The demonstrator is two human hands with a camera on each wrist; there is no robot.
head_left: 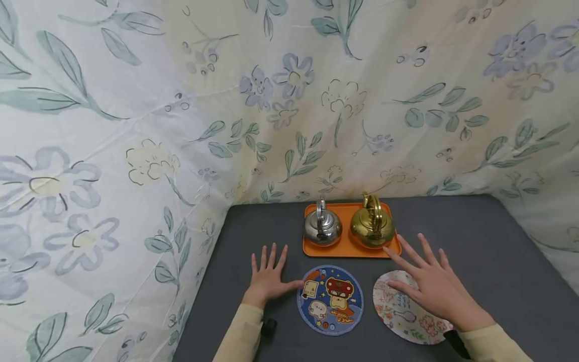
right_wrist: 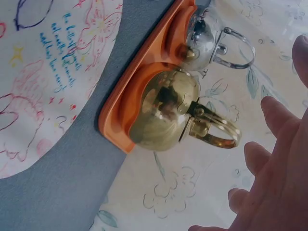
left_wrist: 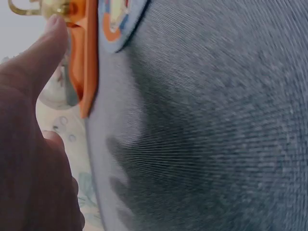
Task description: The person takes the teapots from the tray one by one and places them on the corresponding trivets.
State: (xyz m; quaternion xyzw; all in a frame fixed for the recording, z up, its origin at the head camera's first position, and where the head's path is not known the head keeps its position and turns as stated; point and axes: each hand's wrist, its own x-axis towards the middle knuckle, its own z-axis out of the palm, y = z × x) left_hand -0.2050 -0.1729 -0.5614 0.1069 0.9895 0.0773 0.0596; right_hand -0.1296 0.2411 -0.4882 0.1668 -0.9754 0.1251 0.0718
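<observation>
On an orange tray [head_left: 348, 251] at the back of the table stand a silver teapot [head_left: 322, 229] on the left and a gold teapot [head_left: 373, 229] on the right, handles upright. My left hand [head_left: 267, 282] is spread with straight fingers, its thumb tip reaching the edge of a round blue cartoon mat [head_left: 330, 300]. Over a round white floral mat [head_left: 400, 306] my right hand [head_left: 436, 284] hovers with fingers spread, holding nothing. Its fingertips come near the tray's right front corner. In the right wrist view the gold teapot [right_wrist: 168, 113] stands beyond the fingers.
A dark grey tabletop [head_left: 258, 226] lies under everything. Pale cloth with a floral print [head_left: 289, 100] hangs behind the table and along its left and right sides. Each wrist carries a black strap or device, such as the left wrist camera [head_left: 269, 328].
</observation>
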